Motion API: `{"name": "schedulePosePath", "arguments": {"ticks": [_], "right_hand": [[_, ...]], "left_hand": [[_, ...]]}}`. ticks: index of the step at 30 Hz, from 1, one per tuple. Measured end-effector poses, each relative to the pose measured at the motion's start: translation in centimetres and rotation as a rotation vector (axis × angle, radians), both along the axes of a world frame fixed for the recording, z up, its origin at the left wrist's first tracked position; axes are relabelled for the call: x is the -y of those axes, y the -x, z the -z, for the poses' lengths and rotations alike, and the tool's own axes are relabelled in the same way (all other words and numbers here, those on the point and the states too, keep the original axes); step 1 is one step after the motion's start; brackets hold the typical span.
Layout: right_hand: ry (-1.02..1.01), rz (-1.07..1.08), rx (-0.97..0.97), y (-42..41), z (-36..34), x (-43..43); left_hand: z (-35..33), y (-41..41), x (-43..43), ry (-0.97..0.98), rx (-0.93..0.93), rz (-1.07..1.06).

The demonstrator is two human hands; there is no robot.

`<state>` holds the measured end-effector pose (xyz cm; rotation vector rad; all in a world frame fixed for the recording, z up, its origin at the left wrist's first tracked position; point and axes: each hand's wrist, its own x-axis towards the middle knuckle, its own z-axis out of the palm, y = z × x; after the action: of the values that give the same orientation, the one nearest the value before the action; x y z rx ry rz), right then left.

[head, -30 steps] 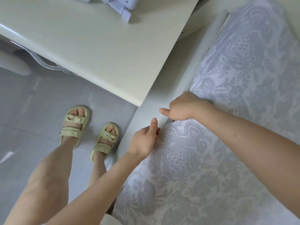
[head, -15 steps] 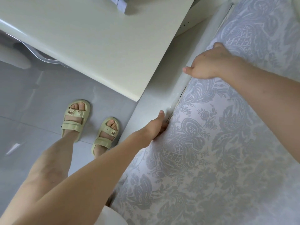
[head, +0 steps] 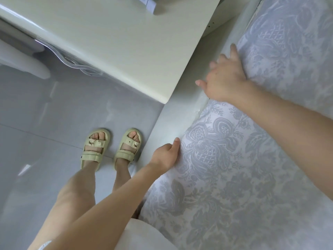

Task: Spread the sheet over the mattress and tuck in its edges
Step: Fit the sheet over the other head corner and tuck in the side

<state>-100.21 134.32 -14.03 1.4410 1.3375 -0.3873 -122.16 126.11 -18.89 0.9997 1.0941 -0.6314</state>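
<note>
- As I look straight down, a pale lilac sheet [head: 234,177] with a grey floral damask pattern fills the right half of the view. It lies flat over the mattress, which it hides completely.
- A glossy grey tiled floor [head: 45,114] takes up the lower left.
- A cream desk top [head: 117,42] with a rounded corner spans the upper left, standing just beside the bed.
- A pale bed rail [head: 173,120] runs diagonally between desk and sheet, along the sheet's left edge.
- My bare forearms reach in, the left from the bottom, the right from the right edge, crossing over the sheet.
- My bare legs stand on the floor near the rail.
- My right hand [head: 226,78] rests at the sheet's edge farther up the rail, released, with fingers spread and fairly straight. One finger lies along the edge, and the thumb points out over the rail. It is slightly blurred.
- My left hand [head: 166,156] sits lower on the same edge, fingers curled in against the cloth and thumb laid upward along it. I cannot tell whether any cloth is caught inside the fingers.
- Pale green two-strap sandals [head: 95,148] are on my feet, side by side.
- A small lilac object [head: 149,2] sits on the desk, cut off by the top of the view.
</note>
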Motion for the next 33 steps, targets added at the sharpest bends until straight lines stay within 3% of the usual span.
{"name": "schedulePosePath", "arguments": {"ticks": [3, 6, 9, 17, 21, 25, 28, 30, 33], "right_hand": [[-0.172, 0.150, -0.388, 5.6, -2.5, 4.4], [-0.002, 0.266, -0.536, 9.3, -3.2, 8.0], [0.156, 0.197, -0.512, 10.1, -2.1, 9.1], [0.259, 0.138, -0.427, 10.3, 0.2, 9.3], [0.326, 0.146, -0.336, 11.3, 2.5, 8.8], [0.312, 0.169, -0.342, 10.9, 2.8, 8.7], [0.221, 0.189, -0.361, 11.0, 2.6, 8.9], [0.162, 0.248, -0.380, 10.9, 2.5, 8.9], [0.012, 0.302, -0.453, 10.8, 2.2, 8.9]], "left_hand": [[-0.1, -0.8, -0.1, -0.021, 0.010, 0.099], [0.5, -0.1, -0.4, 0.064, 0.001, 0.061], [1.3, 0.9, 0.0, 0.231, 0.024, -0.095], [1.0, 0.6, 3.8, 0.514, 0.144, -0.238], [1.6, 1.3, 2.8, 0.411, 0.120, -0.244], [1.3, 6.3, 3.3, 0.146, 0.028, -0.540], [0.4, 9.9, 5.9, 0.163, -0.025, -0.324], [0.4, 10.0, 6.8, 0.187, -0.061, -0.280], [-0.1, 8.8, 6.3, 0.142, -0.066, -0.047]]}}
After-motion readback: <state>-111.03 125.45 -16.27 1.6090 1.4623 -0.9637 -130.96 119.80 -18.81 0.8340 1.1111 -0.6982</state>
